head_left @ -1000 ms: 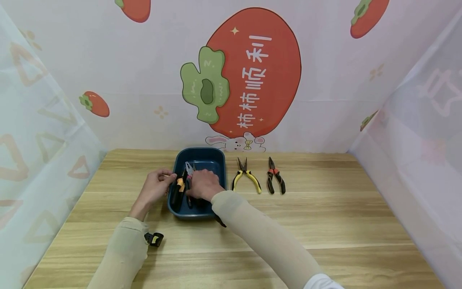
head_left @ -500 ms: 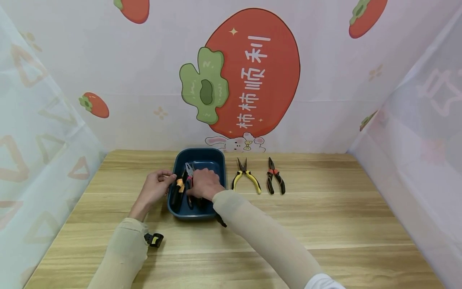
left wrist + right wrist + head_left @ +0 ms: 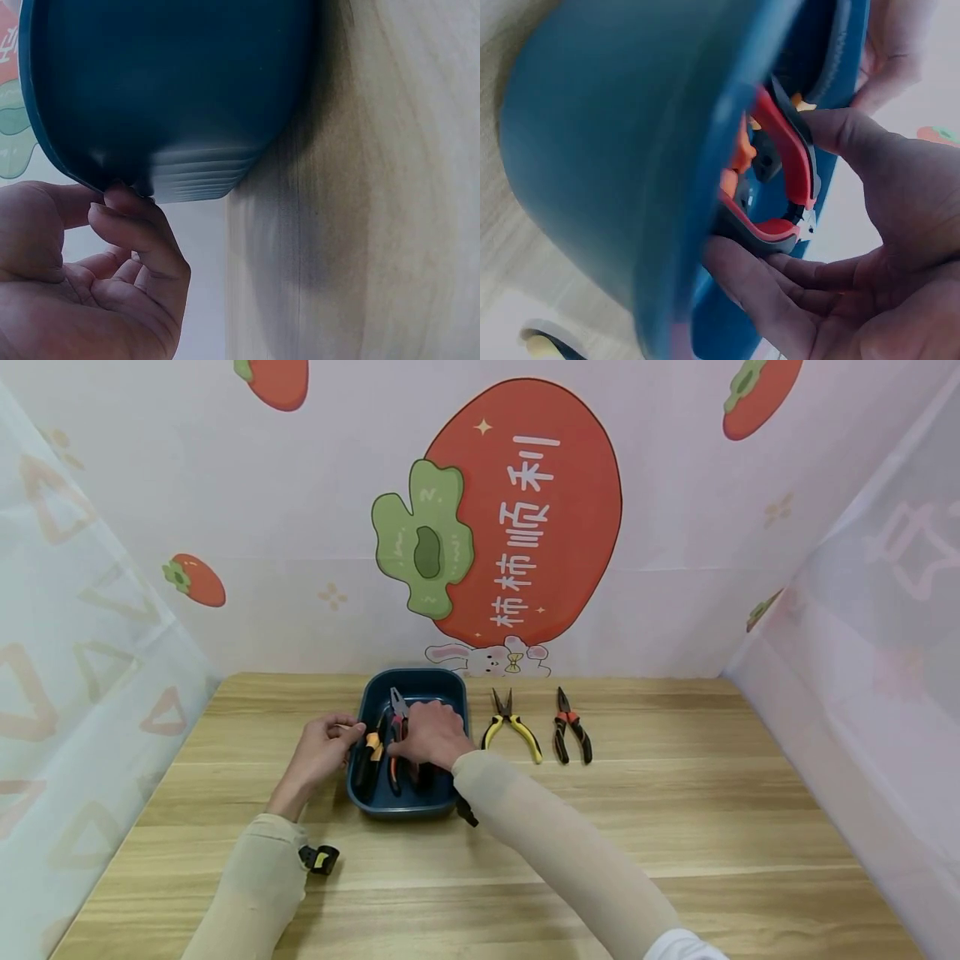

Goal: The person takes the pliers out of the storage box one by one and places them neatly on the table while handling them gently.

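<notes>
The tray (image 3: 401,812) at the worktop's (image 3: 705,827) back edge looks like smooth, softly glossy plastic; the worktop, satiny wood grain. Pliers (image 3: 800,176) inside pair shiny metal with matt plastic handles (image 3: 786,139). The sleeves (image 3: 570,852) are matt cloth.

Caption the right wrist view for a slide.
Right hand gripping red-and-black pliers by their handles at the mouth of a blue bin, left hand at the far rim.

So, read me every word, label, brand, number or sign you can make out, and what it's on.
"柿柿顺利": white, running bottom to top on the large red persimmon printed on the backdrop.
Pale marks on its green leaf: too small to tell if they're letters.
Blue tray and the red-handled pliers gripped in it: none readable.
Yellow-handled pliers and black-and-red pliers beside it: none readable.
</notes>
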### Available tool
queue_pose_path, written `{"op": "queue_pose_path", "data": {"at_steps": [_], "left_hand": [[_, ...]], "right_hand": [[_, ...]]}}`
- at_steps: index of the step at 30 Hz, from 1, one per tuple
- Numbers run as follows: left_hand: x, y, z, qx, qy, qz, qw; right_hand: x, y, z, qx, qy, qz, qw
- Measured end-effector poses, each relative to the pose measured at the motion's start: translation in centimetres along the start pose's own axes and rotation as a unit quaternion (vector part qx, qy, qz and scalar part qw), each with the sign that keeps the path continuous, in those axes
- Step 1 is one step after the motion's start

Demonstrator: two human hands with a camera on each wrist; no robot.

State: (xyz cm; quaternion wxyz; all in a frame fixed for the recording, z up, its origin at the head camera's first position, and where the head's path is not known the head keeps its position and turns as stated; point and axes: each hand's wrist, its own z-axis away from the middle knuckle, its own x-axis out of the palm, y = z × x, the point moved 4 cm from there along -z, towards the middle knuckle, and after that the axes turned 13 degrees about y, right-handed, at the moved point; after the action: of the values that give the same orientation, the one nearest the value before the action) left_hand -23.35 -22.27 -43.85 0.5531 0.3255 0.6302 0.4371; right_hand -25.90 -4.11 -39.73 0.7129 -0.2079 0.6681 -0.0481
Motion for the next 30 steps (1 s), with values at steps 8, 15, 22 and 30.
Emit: {"op": "queue_pose_path", "data": {"at_steps": [8, 15, 22, 30], "left_hand": [[0.0, -0.1, 0.0, 0.001, 0.003, -0.002, 1.0000], [0.1, 0.0, 0.0, -0.004, 0.003, -0.001, 1.0000], [0.1, 0.0, 0.0, -0.008, 0.002, -0.003, 1.0000], [0.1, 0.0, 0.0, -0.008, 0.004, -0.003, 1.0000]], "right_hand": [[-1.1, 0.4, 0.3, -0.016, 0.020, 0.018, 0.9995], [-2.2, 1.1, 0.9, 0.008, 0.025, -0.009, 0.9996], [-3.1, 2.0, 1.3, 0.015, 0.018, -0.041, 0.9989], [-4.0, 3.0, 2.1, 0.004, 0.040, -0.004, 0.9992]]}}
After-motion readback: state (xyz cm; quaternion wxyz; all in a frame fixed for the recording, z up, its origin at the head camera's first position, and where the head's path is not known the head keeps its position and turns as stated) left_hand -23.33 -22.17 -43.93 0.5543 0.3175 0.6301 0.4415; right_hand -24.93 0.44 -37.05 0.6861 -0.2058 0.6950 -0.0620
